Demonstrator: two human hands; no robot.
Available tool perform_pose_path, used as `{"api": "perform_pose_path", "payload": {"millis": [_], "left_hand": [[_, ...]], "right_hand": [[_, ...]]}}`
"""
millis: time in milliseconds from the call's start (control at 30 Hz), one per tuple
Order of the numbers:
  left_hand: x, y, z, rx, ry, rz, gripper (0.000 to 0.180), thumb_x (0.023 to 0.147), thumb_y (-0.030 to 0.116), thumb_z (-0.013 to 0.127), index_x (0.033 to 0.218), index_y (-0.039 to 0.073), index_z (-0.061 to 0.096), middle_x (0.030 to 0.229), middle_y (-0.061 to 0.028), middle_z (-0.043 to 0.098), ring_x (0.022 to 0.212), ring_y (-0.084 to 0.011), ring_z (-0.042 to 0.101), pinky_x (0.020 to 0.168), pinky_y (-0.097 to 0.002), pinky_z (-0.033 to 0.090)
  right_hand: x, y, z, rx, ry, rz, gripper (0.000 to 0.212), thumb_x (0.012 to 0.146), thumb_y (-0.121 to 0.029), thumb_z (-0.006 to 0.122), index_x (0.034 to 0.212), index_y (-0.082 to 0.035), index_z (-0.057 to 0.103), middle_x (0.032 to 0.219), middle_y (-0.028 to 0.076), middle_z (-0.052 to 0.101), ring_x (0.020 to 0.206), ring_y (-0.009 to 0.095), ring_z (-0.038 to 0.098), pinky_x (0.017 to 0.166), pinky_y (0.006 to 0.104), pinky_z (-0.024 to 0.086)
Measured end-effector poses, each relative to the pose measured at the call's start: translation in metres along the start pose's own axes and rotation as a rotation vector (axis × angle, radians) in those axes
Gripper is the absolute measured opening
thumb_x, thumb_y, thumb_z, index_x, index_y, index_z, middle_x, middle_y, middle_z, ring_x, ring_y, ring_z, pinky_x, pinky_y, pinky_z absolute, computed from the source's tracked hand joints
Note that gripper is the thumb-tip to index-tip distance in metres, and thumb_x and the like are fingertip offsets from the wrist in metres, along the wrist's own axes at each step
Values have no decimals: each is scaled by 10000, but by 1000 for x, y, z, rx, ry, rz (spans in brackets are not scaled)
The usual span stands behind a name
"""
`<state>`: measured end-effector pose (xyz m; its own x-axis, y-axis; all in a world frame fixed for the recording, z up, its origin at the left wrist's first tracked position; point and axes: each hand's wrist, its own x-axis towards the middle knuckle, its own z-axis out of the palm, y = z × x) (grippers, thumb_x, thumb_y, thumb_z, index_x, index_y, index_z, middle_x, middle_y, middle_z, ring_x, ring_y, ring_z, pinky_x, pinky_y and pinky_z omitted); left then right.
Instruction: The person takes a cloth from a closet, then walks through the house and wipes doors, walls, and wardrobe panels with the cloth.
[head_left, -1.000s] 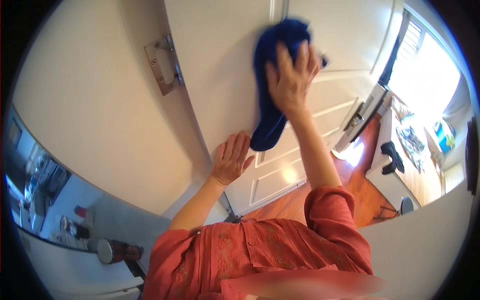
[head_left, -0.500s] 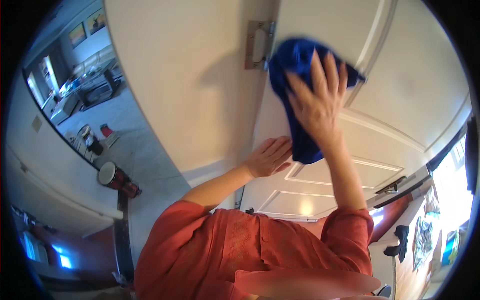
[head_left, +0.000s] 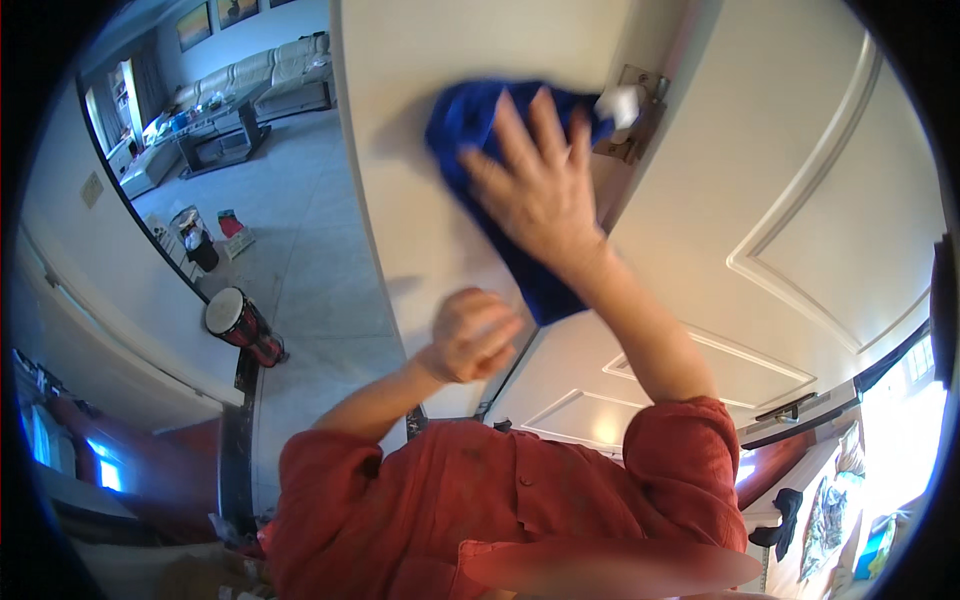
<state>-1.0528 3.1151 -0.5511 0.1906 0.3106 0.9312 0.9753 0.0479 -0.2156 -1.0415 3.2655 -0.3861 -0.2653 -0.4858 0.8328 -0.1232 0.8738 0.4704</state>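
My right hand (head_left: 540, 190) holds a blue cloth (head_left: 475, 120) against a pale upright panel (head_left: 400, 50), its fingers spread over the fabric. The cloth's lower end (head_left: 548, 295) hangs down below my palm. At its right tip is a small blurred white patch (head_left: 620, 105), which I cannot make out, partly covering a metal hinge (head_left: 640, 80). Lower and to the left, my left hand (head_left: 475, 335) is curled closed in front of the panel, blurred, with nothing visible in it. A white panelled door (head_left: 690, 240) joins the panel along the hinge side.
Left of the panel, a doorway shows a drum (head_left: 235, 315) on the grey floor (head_left: 310, 300), a bin (head_left: 200, 245), a low table (head_left: 225, 140) and a sofa (head_left: 255, 75). To the right are a door handle (head_left: 788, 410) and a bright window (head_left: 905, 430).
My right hand and the cloth have moved left, off the door and across the hinge onto the panel. The left hand has come off the door and curled closed. The view has shifted.
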Motion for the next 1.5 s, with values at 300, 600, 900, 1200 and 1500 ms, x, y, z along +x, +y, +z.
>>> {"api": "perform_pose_path", "payload": {"millis": [300,600,900,1200,1500], "left_hand": [[38,-89,-43,372,196,-54,647,959,379,404,1364,-120,324,1453,-332,244,1358,-474,256,1109,-525,247],[28,-96,-29,57,529,-149,842,964,586,268,1460,-77,110,1507,-297,150,1415,-387,182,1130,-474,227],[38,-83,-43,205,269,-138,672,997,397,308,1453,-74,164,1491,-327,175,1394,-424,218,1125,-494,223],[78,-35,16,46,233,51,622,988,368,370,1451,-16,210,1437,-398,214,1334,-538,258,1076,-583,265],[106,9,127,-171,-98,-23,696,843,407,636,1438,157,375,1520,-210,254,1401,-402,245,1124,-544,178]], "right_hand": [[98,27,-6,-88,262,-79,381,720,-346,702,1096,-304,655,1308,20,484,1144,240,469,850,442,411],[55,-36,2,121,72,-47,406,679,-452,730,1043,-283,671,1400,15,427,1243,325,423,928,491,386],[-81,-37,24,134,-19,-241,177,769,-274,624,930,-226,680,1360,24,498,1188,250,491,872,402,416],[-7,55,-69,-139,453,95,361,666,-96,657,1021,-132,714,1184,208,545,913,301,568,781,384,460],[-49,110,-110,-432,108,290,507,659,-74,665,1155,-181,669,1367,139,466,1243,364,424,1024,477,335]]}}
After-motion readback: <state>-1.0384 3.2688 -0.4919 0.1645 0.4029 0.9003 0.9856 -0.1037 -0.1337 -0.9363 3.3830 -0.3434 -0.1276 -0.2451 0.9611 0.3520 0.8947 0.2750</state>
